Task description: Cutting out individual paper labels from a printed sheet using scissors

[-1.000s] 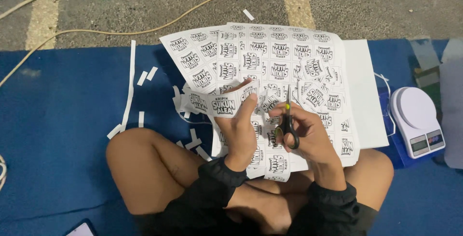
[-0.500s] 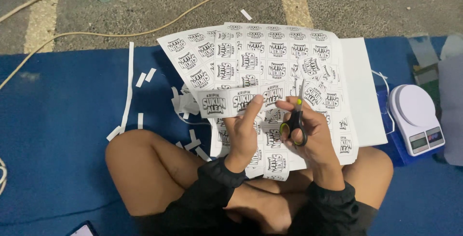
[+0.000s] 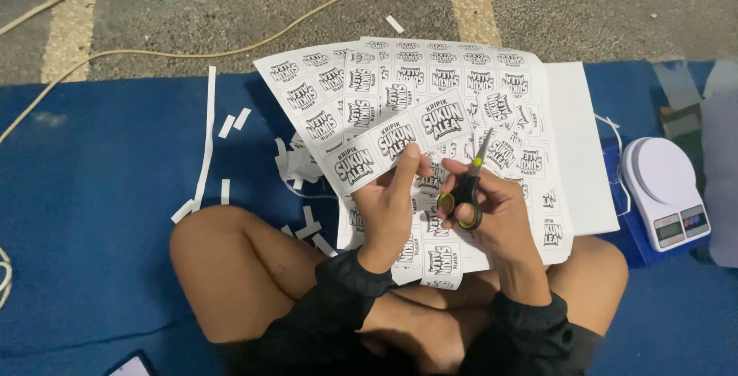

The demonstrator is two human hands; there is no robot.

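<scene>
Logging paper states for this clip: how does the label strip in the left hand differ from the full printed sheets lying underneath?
The label strip is one narrow row of three labels; the printed sheets carry many rows. The strip is lifted and tilted in the left hand; the sheets lie flat on the person's lap and the blue mat. The strip's print faces the person; the sheets' print is upside down. The right hand holds scissors beside the strip. Both share the same black-and-white design.

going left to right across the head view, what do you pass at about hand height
paper scraps → strip of labels → left hand → scissors → right hand → white board → kitchen scale
</scene>
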